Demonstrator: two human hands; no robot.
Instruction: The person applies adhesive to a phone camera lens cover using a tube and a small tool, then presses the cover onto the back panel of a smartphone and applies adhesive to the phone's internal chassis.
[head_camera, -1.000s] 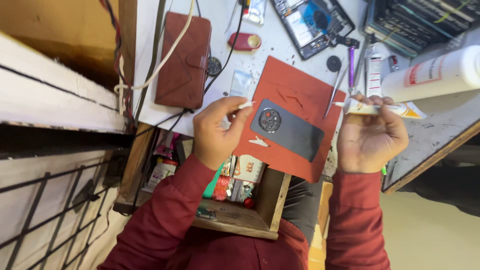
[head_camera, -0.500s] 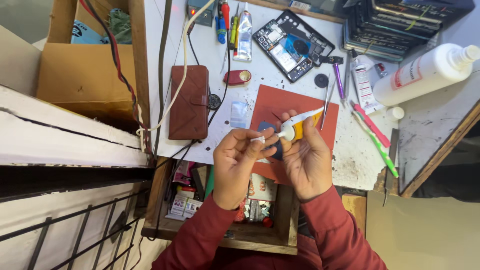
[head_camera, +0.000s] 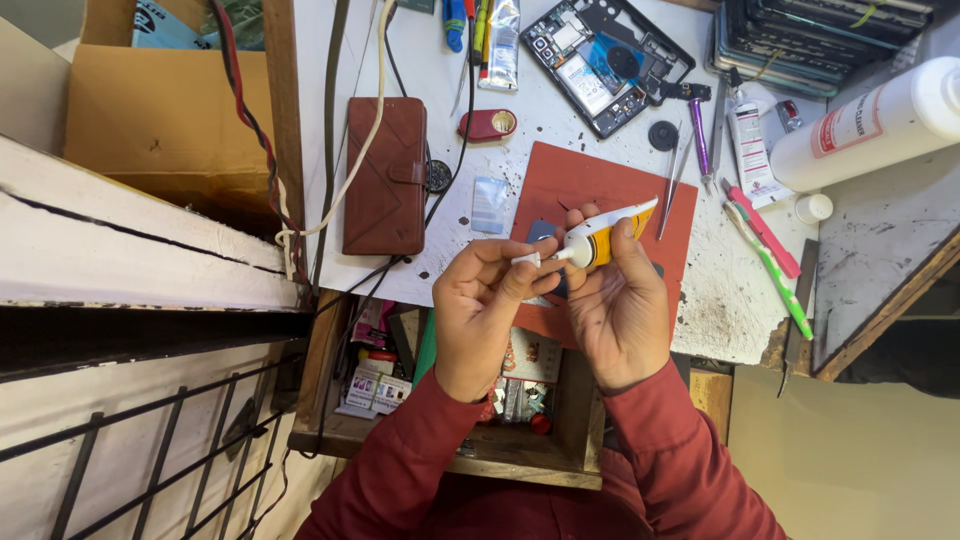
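Observation:
My right hand (head_camera: 622, 305) grips a small yellow and white glue tube (head_camera: 607, 233), held level over the red work mat (head_camera: 600, 190). The fingertips of my left hand (head_camera: 487, 300) pinch the tube's white cap (head_camera: 527, 260) at its nozzle end. Both hands hover just above the near edge of the mat, over a dark phone part that they mostly hide. Red sleeves cover both forearms.
A brown wallet phone case (head_camera: 386, 176) lies left of the mat. An opened phone (head_camera: 607, 62), tweezers (head_camera: 676, 180), a purple screwdriver (head_camera: 699, 135), pink and green pry tools (head_camera: 768, 250) and a white bottle (head_camera: 868, 125) sit behind and to the right. An open drawer (head_camera: 440, 400) is below.
My hands came together from apart. The tube, held out to the right a second ago, now sits between both hands with the left fingers on its cap.

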